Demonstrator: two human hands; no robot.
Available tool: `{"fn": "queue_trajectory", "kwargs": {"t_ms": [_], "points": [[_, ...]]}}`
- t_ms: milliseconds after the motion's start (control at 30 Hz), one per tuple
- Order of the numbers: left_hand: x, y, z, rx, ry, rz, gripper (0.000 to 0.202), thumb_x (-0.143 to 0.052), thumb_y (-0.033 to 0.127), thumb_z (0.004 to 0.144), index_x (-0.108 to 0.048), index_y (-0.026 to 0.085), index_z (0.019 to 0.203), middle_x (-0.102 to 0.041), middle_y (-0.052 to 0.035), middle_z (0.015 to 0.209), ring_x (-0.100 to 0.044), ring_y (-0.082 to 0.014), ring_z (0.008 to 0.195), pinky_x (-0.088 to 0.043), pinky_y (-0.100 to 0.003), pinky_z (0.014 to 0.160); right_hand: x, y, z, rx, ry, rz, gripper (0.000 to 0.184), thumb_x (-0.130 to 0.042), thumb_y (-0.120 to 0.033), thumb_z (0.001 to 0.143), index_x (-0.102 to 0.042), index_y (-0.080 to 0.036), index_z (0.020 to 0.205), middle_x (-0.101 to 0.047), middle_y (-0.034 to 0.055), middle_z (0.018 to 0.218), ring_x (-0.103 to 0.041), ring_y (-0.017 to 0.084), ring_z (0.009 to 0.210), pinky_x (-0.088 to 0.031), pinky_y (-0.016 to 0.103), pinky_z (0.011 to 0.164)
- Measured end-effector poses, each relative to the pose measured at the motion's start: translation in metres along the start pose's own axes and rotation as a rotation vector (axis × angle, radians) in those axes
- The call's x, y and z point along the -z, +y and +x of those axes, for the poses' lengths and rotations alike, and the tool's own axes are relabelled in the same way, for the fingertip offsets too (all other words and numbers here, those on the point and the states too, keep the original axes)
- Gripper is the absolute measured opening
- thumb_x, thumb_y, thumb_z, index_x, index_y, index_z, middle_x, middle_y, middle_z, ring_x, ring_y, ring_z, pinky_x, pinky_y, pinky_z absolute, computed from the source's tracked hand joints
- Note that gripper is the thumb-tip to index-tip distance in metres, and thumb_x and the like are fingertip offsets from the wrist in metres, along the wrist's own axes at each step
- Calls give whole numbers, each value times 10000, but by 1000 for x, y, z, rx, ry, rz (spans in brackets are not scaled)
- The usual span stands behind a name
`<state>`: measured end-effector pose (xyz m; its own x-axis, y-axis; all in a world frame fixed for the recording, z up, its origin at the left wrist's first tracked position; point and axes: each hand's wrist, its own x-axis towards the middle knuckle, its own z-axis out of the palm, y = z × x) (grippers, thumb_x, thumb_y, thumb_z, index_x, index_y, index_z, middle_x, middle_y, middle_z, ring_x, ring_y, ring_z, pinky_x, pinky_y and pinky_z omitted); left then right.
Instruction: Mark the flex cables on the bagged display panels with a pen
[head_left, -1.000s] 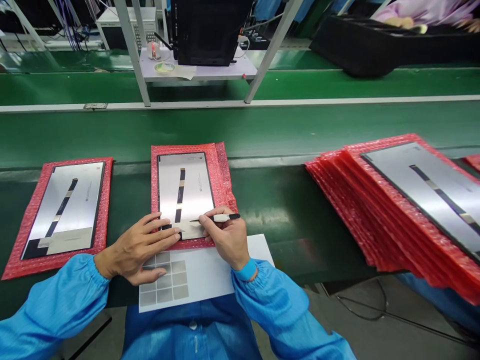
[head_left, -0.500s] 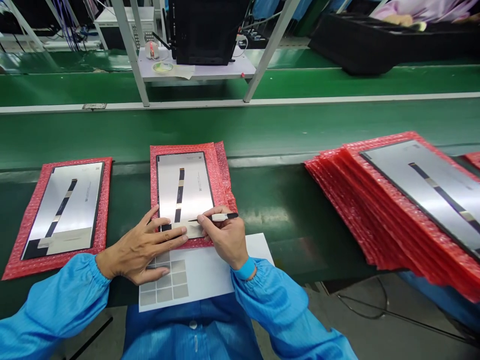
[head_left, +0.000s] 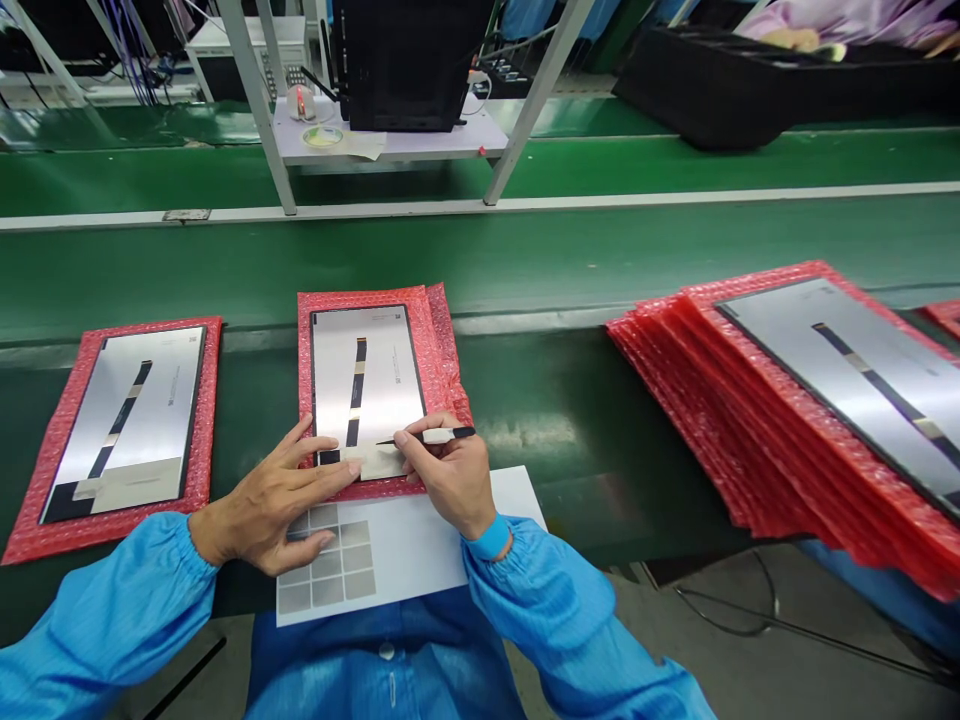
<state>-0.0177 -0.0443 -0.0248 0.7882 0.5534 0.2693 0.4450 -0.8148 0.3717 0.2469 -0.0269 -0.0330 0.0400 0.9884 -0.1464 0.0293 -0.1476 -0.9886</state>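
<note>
In front of me lies a flat silver display panel [head_left: 382, 370] with a black-and-tan ribbon strip [head_left: 358, 385] on its face. It rests on a red bubble-wrap sleeve [head_left: 439, 350]. My left hand [head_left: 289, 495] lies spread across the panel's lower left corner, fingertips on the pale band along its bottom edge. Between the fingers of my right hand [head_left: 454, 470] is a slim white-and-black pen-like tool [head_left: 441, 435], its thin dark tip pointing left at the pale band. A white sheet with grey label squares [head_left: 330, 570] sits below the panel, partly under my left hand.
Another silver panel [head_left: 131, 410] on red bubble wrap lies at the left. To the right stands a tall stack of red bubble-wrap sleeves [head_left: 705, 410] with a panel [head_left: 862, 370] on top. Beyond the green bench [head_left: 555, 265] are a metal frame [head_left: 540, 100] and a black monitor [head_left: 412, 60].
My left hand has drawn back slightly to the left, its fingers covering less of the pale band. My right hand and the tool stay nearly in place.
</note>
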Motion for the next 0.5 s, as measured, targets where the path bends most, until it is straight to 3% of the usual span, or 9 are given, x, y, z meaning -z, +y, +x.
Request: {"fn": "queue_trajectory", "kwargs": {"t_ms": [200,300,367,500], "points": [[-1,-2,-3,30,165,24,564,-638,224,907,-550,144,1459,-723,-150,1230,-608,-325,1294,-461,-577,1184,0,2,0,0,-1,-1,300,-796,-472,830,-659,-206,832,-650,-14,540,-639,178,468,-527,269,460],[-2,-5,0,32,306,26,407,-659,187,905,-652,174,1312,-752,-107,1061,-668,-288,1153,-565,-496,1066,0,3,0,9,6,-9,297,-796,-465,833,-656,-203,827,-651,-13,541,-634,173,458,-525,269,460],[-1,-9,3,144,402,31,292,-659,161,914,-702,202,1200,-750,-82,1001,-678,-257,1068,-592,-435,978,0,2,0,6,5,-3,297,-804,-459,826,-656,-202,820,-652,-13,544,-630,170,455,-522,270,460],[1,-20,11,609,521,-113,249,-661,316,950,-722,203,1163,-717,-85,1057,-669,-188,860,-585,-329,781,1,-3,0,-6,-20,55,316,-818,-472,810,-649,-205,813,-652,-16,543,-624,171,464,-518,274,476]]}}
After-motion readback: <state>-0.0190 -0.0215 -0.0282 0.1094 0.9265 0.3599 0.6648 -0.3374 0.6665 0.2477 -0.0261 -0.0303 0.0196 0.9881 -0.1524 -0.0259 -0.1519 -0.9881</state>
